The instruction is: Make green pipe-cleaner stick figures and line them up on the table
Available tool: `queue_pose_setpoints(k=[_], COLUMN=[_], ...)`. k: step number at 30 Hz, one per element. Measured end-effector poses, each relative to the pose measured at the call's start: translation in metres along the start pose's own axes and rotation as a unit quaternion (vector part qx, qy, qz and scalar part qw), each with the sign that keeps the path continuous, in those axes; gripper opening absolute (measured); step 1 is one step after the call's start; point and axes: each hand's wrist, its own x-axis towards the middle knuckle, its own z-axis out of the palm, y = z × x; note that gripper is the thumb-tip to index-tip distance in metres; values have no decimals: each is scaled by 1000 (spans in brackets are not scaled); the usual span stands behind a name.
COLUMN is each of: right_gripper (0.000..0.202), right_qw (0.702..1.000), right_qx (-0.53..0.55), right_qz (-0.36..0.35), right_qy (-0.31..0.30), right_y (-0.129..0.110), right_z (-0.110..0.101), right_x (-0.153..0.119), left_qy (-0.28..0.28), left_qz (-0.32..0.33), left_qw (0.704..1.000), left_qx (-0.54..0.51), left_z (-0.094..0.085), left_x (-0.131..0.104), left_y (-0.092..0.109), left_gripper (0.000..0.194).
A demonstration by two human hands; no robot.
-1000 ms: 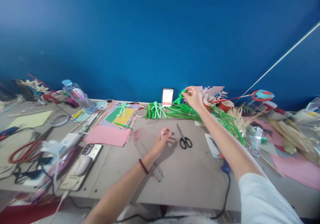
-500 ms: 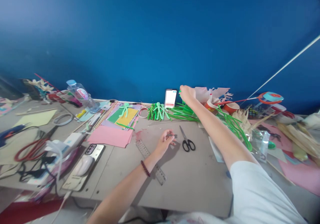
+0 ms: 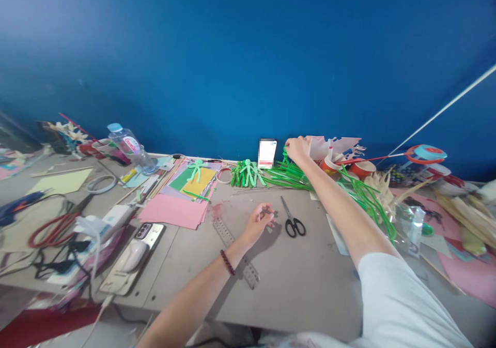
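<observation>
At the back of the table, by the wall, my right hand (image 3: pixel 298 149) is closed with its fingertips on a small green pipe-cleaner figure (image 3: pixel 285 154). This figure is upright over a pile of green pipe cleaners (image 3: pixel 290 175). My left hand (image 3: pixel 260 221) hovers above the table, fingers loosely curled and apart, holding nothing. Black-handled scissors (image 3: pixel 294 224) lie to its right. A clear ruler (image 3: pixel 248 271) passes beneath the left wrist. Left of a propped phone (image 3: pixel 267 154) stand more green pipe-cleaner figures (image 3: pixel 248 172), bunched together.
Pink paper (image 3: pixel 174 211) and coloured sheets with a pale green figure (image 3: pixel 197 168) lie left of centre. Farther left are a water bottle (image 3: pixel 129 146), a phone (image 3: pixel 132 260), red-handled scissors (image 3: pixel 54 229) and cables. Paper cups (image 3: pixel 362 168) and dried husks (image 3: pixel 453 208) crowd the right.
The view has shifted slightly. More of the green figure now shows below my right fingertips. My left hand stays nearly in place.
</observation>
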Motion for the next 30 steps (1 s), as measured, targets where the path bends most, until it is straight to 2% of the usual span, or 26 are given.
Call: queue_pose_setpoints(k=[5, 10, 15, 18, 22, 27, 30], right_gripper=[24, 28, 32, 35, 36, 30, 24], right_qw=[999, 999, 997, 996, 996, 990, 984], right_qx=[-27, 20, 66, 64, 17, -117, -146], right_qz=[-32, -38, -42, -55, -72, -84, -94], right_qy=[-7, -23, -15, 15, 45, 5, -34], right_y=[0, 8, 18, 20, 18, 13, 4], right_z=[1, -3, -9, -13, -17, -13, -4], right_x=[-1, 2, 2, -3, -11, -12, -7], left_qy=[-2, -5, -7, -7, -11, -14, -12], left_qz=[-1, 2, 3, 2, -1, 2, 4], left_qw=[1000, 1000, 1000, 1000, 1000, 1000, 999], left_qx=[2, 2, 8, 6, 15, 22, 32], left_z=[0, -1, -1, -1, -1, 0, 0], left_x=[1, 0, 1, 2, 2, 1, 0], left_y=[-1, -1, -2, -2, -2, -2, -1], left_gripper=[37, 37, 35, 35, 35, 32, 31])
